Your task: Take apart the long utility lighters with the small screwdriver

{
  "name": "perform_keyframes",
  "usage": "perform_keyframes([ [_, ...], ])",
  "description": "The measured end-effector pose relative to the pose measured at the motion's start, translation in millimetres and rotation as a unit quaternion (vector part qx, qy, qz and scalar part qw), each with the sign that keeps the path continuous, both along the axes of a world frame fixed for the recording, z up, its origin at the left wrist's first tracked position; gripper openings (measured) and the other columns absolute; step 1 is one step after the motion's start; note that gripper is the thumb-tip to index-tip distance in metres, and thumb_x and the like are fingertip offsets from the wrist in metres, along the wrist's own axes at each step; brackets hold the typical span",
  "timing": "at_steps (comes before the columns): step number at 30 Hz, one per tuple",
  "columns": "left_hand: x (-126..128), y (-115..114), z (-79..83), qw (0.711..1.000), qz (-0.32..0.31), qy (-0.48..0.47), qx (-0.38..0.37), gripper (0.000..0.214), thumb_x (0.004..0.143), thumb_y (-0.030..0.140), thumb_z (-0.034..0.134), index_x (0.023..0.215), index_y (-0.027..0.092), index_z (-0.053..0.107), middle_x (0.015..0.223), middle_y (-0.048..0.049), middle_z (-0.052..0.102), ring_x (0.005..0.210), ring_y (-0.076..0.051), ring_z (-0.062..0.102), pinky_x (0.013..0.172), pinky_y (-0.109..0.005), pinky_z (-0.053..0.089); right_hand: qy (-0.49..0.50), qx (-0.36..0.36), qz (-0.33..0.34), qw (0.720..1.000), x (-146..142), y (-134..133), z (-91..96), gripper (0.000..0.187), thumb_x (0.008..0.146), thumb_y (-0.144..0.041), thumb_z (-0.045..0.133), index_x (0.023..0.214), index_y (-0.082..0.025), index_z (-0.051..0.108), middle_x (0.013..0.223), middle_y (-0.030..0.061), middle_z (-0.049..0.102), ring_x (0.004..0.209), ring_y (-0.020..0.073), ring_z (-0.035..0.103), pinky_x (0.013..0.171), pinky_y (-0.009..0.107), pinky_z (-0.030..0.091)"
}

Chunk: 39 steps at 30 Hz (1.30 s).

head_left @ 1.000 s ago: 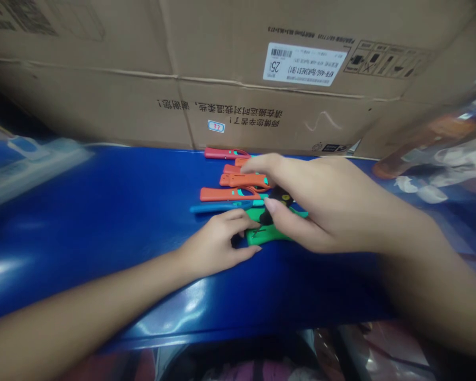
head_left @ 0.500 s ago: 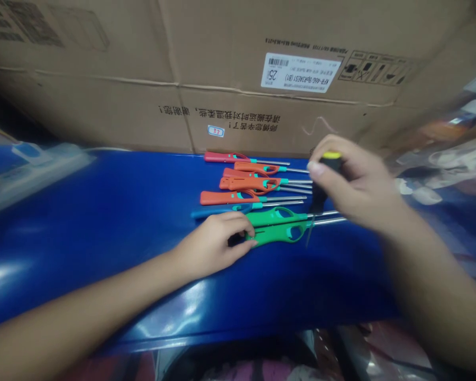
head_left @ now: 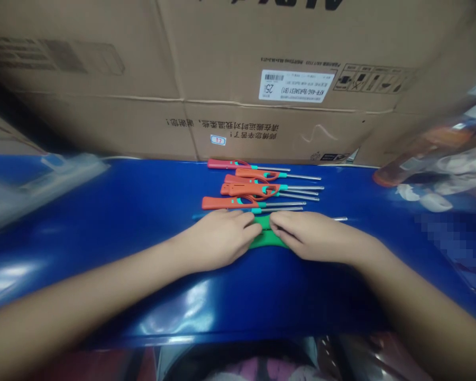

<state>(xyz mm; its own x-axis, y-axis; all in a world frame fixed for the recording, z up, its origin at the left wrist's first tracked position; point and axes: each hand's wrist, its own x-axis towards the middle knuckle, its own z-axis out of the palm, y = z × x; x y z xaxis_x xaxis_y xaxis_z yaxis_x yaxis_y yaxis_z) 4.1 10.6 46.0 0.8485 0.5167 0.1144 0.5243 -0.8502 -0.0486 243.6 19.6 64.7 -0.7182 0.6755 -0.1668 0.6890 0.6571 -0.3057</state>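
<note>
Several long-nosed lighters with orange handles and thin metal tubes lie in a row on the blue table. Nearest me lie green lighters, mostly covered by my hands. My left hand presses on their handle end with fingers curled. My right hand covers the middle of the same green lighters, fingertips meeting the left hand's. A metal tip sticks out to the right. The black and yellow tool seen earlier is out of view.
Large cardboard boxes stand along the table's far edge, one with a white label. Clear plastic packaging lies at the left. Blurred orange and white items sit at the right.
My right hand, which lifted a black and yellow tool above the lighters, has come down onto the green lighters without it. My left hand stayed on the green handles.
</note>
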Motion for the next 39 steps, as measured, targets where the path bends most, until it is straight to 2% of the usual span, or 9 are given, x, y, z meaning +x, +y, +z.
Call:
perform_keyframes([
  [4, 7.3, 1.5, -2.4, 0.997, -0.038, 0.029, 0.058, 0.01, 0.097, 0.02, 0.05, 0.094, 0.017, 0.059, 0.092, -0.007, 0.066, 0.078, -0.025, 0.063, 0.066, -0.036, 0.048, -0.006, 0.006, 0.006, 1.0, -2.7, -2.6, 0.3, 0.015, 0.099, -0.031, 0.045, 0.089, -0.021, 0.049, 0.09, 0.0027, 0.06, 0.077, 0.0164, 0.053, 0.069, 0.029, 0.036],
  [8, 11.4, 0.9, -4.6, 0.995, -0.041, 0.047, 0.083, 0.008, 0.093, 0.016, 0.051, 0.093, 0.015, 0.058, 0.088, -0.0083, 0.066, 0.077, -0.026, 0.062, 0.065, -0.037, 0.047, -0.01, 0.013, 0.003, 1.0, -3.6, -2.6, 0.6, 0.016, 0.1, -0.032, 0.045, 0.089, -0.021, 0.049, 0.09, 0.0026, 0.061, 0.077, 0.0166, 0.054, 0.068, 0.029, 0.036],
  [13, 9.0, 3.5, -1.9, 0.997, -0.035, 0.035, 0.055, 0.013, 0.096, 0.024, 0.049, 0.092, 0.015, 0.058, 0.087, -0.0082, 0.067, 0.074, -0.025, 0.064, 0.062, -0.035, 0.047, -0.006, -0.002, 0.002, 1.0, -3.0, -1.7, -0.1, 0.023, 0.094, -0.041, 0.057, 0.087, -0.021, 0.048, 0.091, 0.002, 0.061, 0.076, 0.0166, 0.054, 0.065, 0.028, 0.035],
  [16, 7.5, 4.4, 1.0, 0.998, -0.036, 0.047, 0.035, 0.017, 0.096, 0.028, 0.049, 0.092, 0.015, 0.058, 0.086, -0.008, 0.067, 0.067, -0.023, 0.063, 0.059, -0.034, 0.047, -0.01, -0.007, 0.006, 1.0, -1.9, -1.3, -1.2, 0.023, 0.091, -0.039, 0.062, 0.088, -0.021, 0.049, 0.092, 0.0021, 0.061, 0.077, 0.0169, 0.055, 0.064, 0.028, 0.034],
  [24, 11.6, -0.7, 1.2, 0.992, -0.049, 0.076, 0.086, 0.011, 0.092, 0.015, 0.047, 0.089, 0.014, 0.058, 0.08, -0.0091, 0.066, 0.067, -0.026, 0.062, 0.057, -0.036, 0.045, -0.006, 0.003, 0.014, 1.0, 0.5, -0.4, -1.6, 0.02, 0.091, -0.036, 0.062, 0.087, -0.021, 0.048, 0.09, 0.0019, 0.06, 0.077, 0.0169, 0.054, 0.065, 0.027, 0.033],
  [30, 14.3, -3.4, 8.5, 0.993, -0.024, 0.106, 0.045, 0.007, 0.086, 0.015, 0.053, 0.09, 0.014, 0.059, 0.082, -0.0098, 0.067, 0.065, -0.026, 0.062, 0.054, -0.036, 0.042, -0.002, -0.001, 0.013, 1.0, -0.2, -0.5, -2.7, 0.021, 0.091, -0.035, 0.062, 0.086, -0.021, 0.047, 0.09, 0.0012, 0.06, 0.077, 0.0164, 0.053, 0.065, 0.027, 0.033],
  [39, 17.1, -4.2, 4.1, 0.994, -0.034, 0.089, 0.062, 0.009, 0.088, 0.013, 0.051, 0.087, 0.015, 0.059, 0.078, -0.0098, 0.066, 0.066, -0.027, 0.062, 0.055, -0.036, 0.042, -0.003, 0.001, 0.011, 1.0, -0.2, 1.0, -2.1, 0.019, 0.09, -0.034, 0.062, 0.086, -0.02, 0.049, 0.09, 0.0026, 0.061, 0.078, 0.0172, 0.054, 0.065, 0.027, 0.033],
])
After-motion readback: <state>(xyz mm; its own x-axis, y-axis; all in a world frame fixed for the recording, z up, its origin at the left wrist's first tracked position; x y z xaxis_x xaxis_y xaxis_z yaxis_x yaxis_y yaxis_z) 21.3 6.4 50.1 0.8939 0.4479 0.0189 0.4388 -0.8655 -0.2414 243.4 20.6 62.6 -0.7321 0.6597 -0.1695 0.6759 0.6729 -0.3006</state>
